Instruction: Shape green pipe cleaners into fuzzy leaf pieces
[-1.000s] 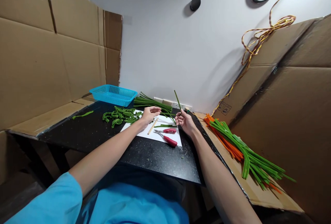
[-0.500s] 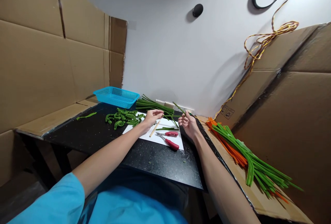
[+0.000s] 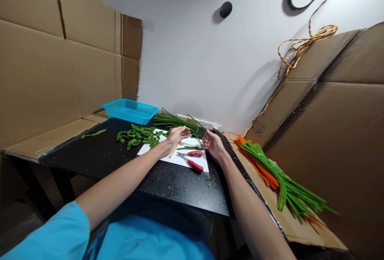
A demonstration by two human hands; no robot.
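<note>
My left hand [image 3: 177, 136] is pinched at one end of a dark green pipe cleaner [image 3: 196, 121] above the white sheet [image 3: 175, 161]. My right hand [image 3: 212, 142] is closed around the same strand, and a free length rises past its fingers up and to the left. Under the hands lie red-handled pliers [image 3: 195, 166] with jaws apart, a thin wooden stick [image 3: 173, 151] and short green pieces [image 3: 189, 148]. Curled, twisted green pieces [image 3: 136, 134] are heaped left of my left hand. Behind the hands is a bundle of straight dark green pipe cleaners [image 3: 171, 121].
A blue plastic basket [image 3: 126, 114] stands at the back left of the black table [image 3: 99, 148]. Lighter green pipe cleaners [image 3: 282, 172] and orange ones [image 3: 268, 178] lie on cardboard at the right. Cardboard panels [image 3: 75, 80] flank the table. A twisted cable [image 3: 300, 52] hangs on the right.
The whole view has shifted slightly. My left fingers have straightened out along the strand, and the strand's free end has swung further left. My right hand stays closed on it.
</note>
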